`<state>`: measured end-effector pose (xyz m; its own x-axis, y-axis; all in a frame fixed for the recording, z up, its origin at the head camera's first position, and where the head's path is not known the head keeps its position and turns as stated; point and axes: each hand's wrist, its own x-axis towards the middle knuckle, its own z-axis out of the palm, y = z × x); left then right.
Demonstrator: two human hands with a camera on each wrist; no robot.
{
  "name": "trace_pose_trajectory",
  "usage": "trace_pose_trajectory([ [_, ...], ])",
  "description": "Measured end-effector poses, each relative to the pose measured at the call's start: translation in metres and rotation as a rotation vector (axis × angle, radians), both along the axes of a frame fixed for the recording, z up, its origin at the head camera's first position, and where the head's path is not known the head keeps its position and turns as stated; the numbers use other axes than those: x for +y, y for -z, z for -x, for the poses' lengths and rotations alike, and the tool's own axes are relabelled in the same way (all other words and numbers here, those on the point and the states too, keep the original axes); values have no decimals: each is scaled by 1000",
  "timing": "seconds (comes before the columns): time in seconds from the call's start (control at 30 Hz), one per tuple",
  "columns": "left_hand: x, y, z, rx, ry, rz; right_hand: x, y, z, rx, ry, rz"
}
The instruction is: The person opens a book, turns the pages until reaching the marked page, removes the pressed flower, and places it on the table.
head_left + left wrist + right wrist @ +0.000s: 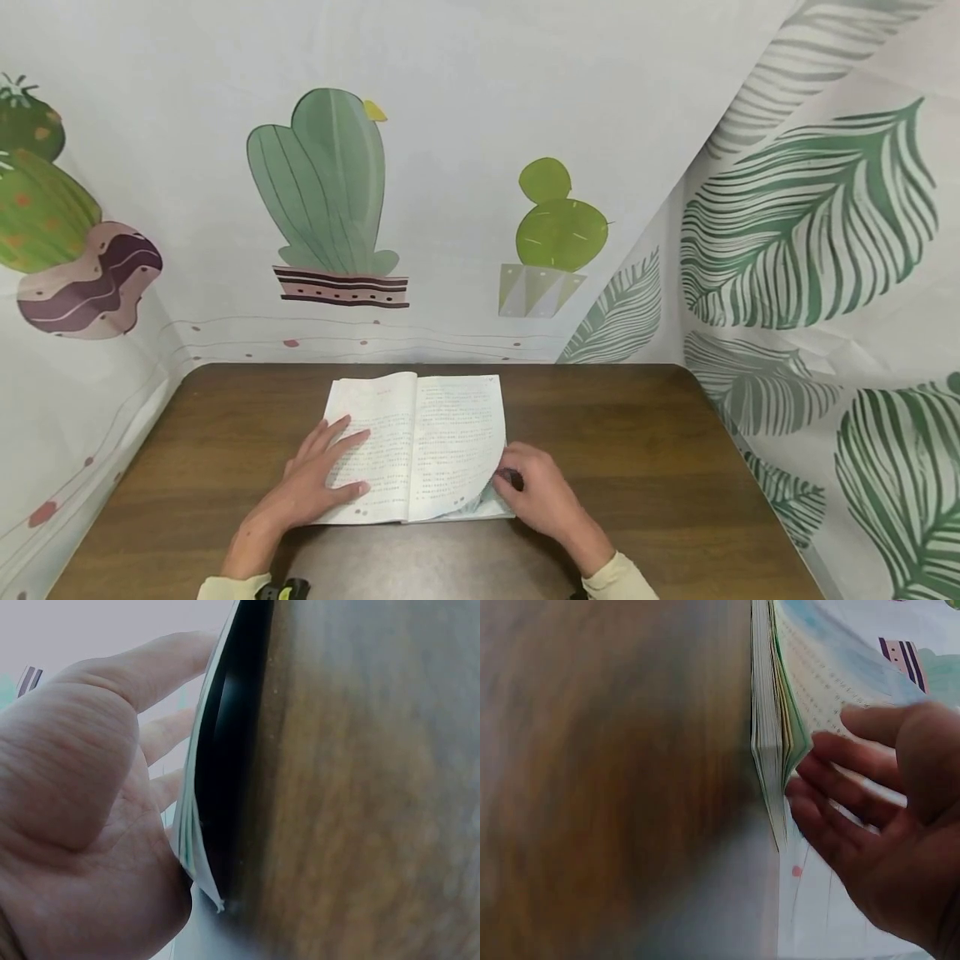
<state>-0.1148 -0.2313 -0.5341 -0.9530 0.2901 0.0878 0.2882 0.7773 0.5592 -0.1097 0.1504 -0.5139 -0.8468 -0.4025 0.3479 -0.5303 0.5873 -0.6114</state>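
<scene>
Currently the book (413, 433) lies open on the worktop (645, 467), between the two hands. The left hand (311, 479) rests spread out on the left page (378, 404). At the book's right edge, the right hand (543, 492) has thumb and loosely bent fingers (859, 759) apart, fingertips touching the right page (459, 433), whose lower corner curls up.

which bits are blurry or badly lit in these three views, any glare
Head: mostly crisp, with a pale sheen on the table toward the bottom; left wrist: the table is smeared and out of focus, with a near-black strip beside the book; right wrist: dim overall, the table blurred again, while the right hand is clearer.
</scene>
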Motion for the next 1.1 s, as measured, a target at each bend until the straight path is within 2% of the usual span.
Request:
trace_pose_trajectory([
  [0.13, -1, 2, 0, 2, 0, -20, -14, 1, -1, -35, -194, -26],
  [0.23, -2, 3, -2, -13, 1, -38, -28, 2, -3, -81, -259, -22],
  [0.4, 0, 2, -1, -15, 4, -47, -50, 3, -6, -122, -270, -34],
  [0.53, 2, 0, 2, -66, -34, -104, -66, 1, -5, -26, -308, -132],
  [0.67, 0, -1, 6, -104, -71, -265, -81, -2, -2, 128, -327, -219],
  [0.73, -2, -1, 9, -108, -66, -363, -87, -2, -2, 198, -330, -260],
  [0.8, -5, -1, 10, -129, -57, -452, -92, -2, -3, 233, -336, -299],
  [0.9, -10, -5, 7, -236, -97, -543, -96, -3, -5, 237, -340, -360],
  [1.0, -13, -5, 8, -298, -129, -564, -98, -5, -8, 222, -329, -420],
  [1.07, -13, -4, 10, -285, -139, -502, -98, -5, -9, 217, -319, -452],
  [1.1, -13, -2, 10, -251, -126, -455, -98, -5, -9, 216, -316, -465],
])
